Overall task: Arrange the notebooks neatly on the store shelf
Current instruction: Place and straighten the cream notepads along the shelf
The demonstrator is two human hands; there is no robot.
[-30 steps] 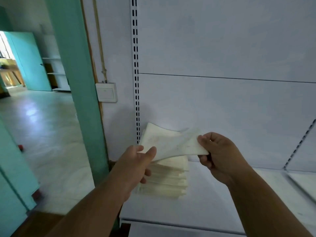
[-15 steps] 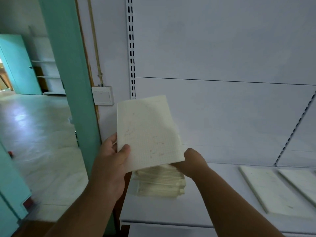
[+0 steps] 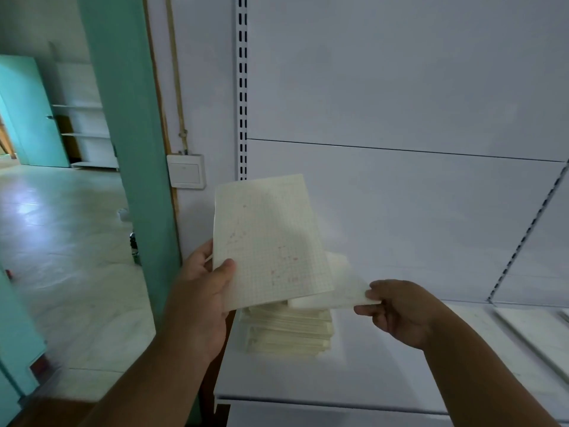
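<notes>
Grid-ruled notebook, cream cover with reddish marks: held upright and slightly tilted above the shelf, gripped at its lower left corner by the left hand, thumb on the front, fingers behind. Second notebook: pinched at its right corner by the right hand, fingers curled round the edge, lying nearly flat just over the stack of notebooks. Stack: at the left end of the white shelf, against the back panel. Further notebooks: flat on the shelf, far right. Light switch: on wall beside the green door frame.
</notes>
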